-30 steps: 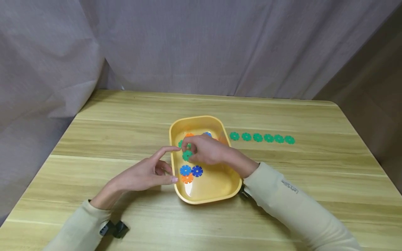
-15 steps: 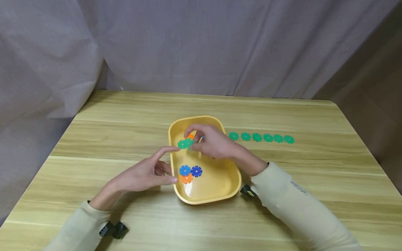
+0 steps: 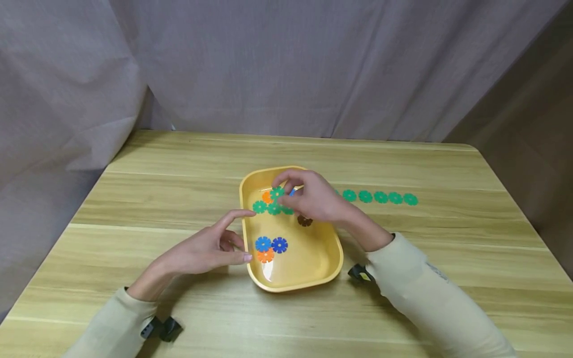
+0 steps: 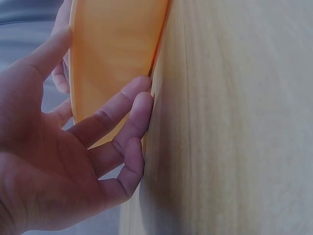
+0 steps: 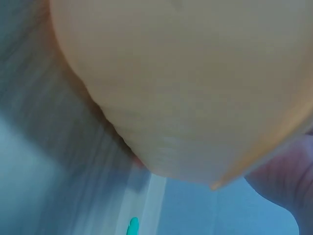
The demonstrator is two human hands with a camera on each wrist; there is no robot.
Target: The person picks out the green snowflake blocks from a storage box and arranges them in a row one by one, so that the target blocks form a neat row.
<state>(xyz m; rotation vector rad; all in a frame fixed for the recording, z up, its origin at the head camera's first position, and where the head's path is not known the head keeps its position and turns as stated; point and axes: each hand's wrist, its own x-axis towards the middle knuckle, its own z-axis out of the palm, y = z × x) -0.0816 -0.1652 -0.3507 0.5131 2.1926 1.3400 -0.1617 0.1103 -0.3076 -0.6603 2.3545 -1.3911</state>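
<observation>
Green toothed disc (image 3: 277, 193) is pinched between thumb and finger of the right hand (image 3: 315, 199), over the far half of the yellow tray (image 3: 309, 256); the tray's left rim is touched by the left hand (image 3: 201, 250), held with fingers loosely spread.

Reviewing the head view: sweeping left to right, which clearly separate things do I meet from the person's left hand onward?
Left hand → lower light blue disc → dark blue disc → brown disc → row of green discs.
</observation>
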